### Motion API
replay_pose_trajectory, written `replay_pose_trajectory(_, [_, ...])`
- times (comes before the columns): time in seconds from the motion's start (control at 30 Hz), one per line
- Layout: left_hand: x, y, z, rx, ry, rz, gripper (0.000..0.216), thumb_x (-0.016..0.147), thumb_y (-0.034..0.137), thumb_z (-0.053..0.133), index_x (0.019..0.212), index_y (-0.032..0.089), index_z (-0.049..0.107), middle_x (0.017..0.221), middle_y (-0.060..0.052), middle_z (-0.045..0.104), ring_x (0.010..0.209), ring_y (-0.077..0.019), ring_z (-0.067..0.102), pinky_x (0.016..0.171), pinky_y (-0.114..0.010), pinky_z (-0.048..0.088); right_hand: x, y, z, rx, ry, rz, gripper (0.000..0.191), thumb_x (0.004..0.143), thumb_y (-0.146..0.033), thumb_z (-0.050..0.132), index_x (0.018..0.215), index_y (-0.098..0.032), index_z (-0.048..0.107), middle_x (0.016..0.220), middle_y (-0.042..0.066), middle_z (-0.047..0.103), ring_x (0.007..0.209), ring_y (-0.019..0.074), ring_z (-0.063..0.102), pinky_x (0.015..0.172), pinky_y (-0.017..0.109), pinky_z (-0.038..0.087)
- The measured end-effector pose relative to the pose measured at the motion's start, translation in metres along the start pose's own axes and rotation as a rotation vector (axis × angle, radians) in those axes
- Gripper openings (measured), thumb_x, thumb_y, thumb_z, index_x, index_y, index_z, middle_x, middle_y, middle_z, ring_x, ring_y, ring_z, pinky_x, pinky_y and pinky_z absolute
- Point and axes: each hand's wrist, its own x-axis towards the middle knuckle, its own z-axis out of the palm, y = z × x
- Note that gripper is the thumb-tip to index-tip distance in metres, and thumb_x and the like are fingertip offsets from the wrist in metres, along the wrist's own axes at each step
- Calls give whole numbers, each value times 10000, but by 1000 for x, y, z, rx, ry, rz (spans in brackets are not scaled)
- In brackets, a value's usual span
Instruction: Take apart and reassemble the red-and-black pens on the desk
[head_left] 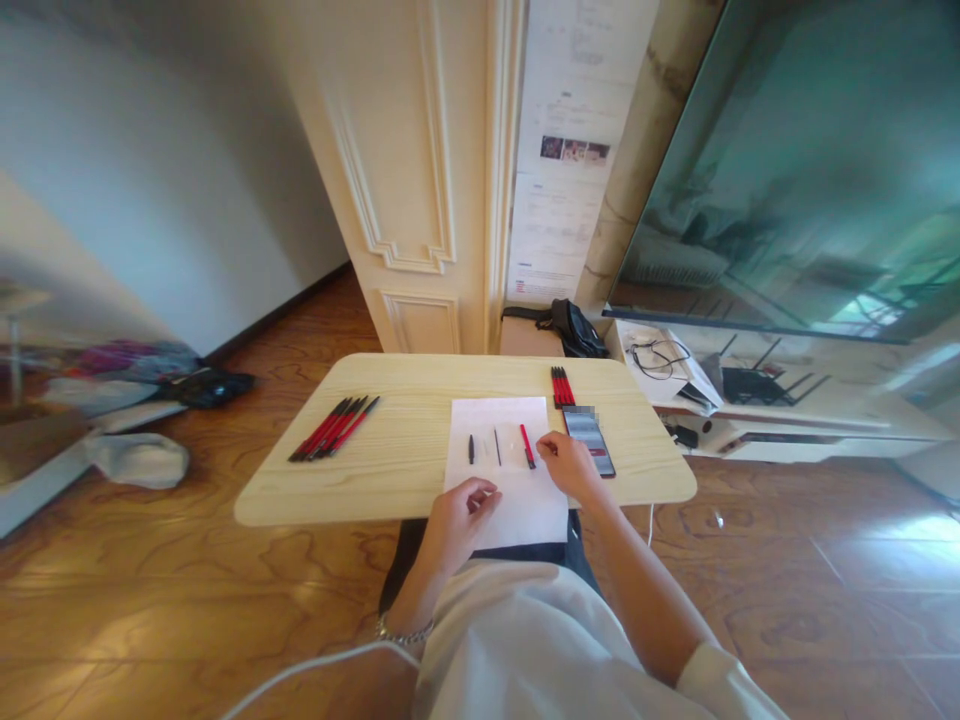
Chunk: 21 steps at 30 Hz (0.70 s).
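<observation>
A sheet of white paper [510, 510] lies on the small table in front of me. In a row on it are a short black pen part [471, 449], a thin dark pen refill [498, 447] and a red pen barrel [526, 442] with a dark lower end. A faint small item between the black part and the refill is too blurred to name. My right hand [568, 464] is just right of the barrel, fingers curled together; whether anything is in them is hidden. Over the paper's lower left edge rests my left hand [461, 515], loosely bent, thumb and fingers apart, holding nothing visible.
Several red and black pens [334, 428] lie on the table's [405, 385] left side. More red pens [561, 386] are at its back right, above a phone [589, 440]. Behind stand a black bag [576, 328] and a white cabinet [787, 425] with a router [756, 386].
</observation>
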Motion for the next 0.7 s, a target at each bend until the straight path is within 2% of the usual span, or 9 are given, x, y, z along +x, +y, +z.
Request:
replay_pose_trajectory(0.13, [0,0,-2,-15,-7,-21,296,796,444,544,868,188,674,685,-21,662,562,-149,568,547,-247,423,38,-10,6,-150,-72,64,212,847,-297,509,890,-186,684,898,95,696,874,191,619,721,249,384])
replay_pose_trajectory(0.27, [1,0,-3,-19,1,-12,287,791,441,550,857,192,678,667,-20,661,547,-149,562,529,-247,421,60,-15,14,-240,-106,105,299,841,-401,517,896,-162,687,944,145,685,934,230,614,761,284,411])
replay_pose_trajectory(0.43, [2,-8,-2,-35,-9,-7,284,792,446,556,871,201,674,698,-19,673,565,-151,575,532,-245,430,67,-17,19,-309,-149,141,418,829,-486,503,962,-129,674,980,180,671,938,252,621,748,300,438])
replay_pose_trajectory(0.7, [3,-13,0,-33,-36,10,277,804,432,554,900,200,670,715,-16,670,588,-144,579,543,-239,435,71,-20,22,-347,-175,161,437,785,-482,544,982,-116,678,1003,203,667,951,276,623,744,312,446])
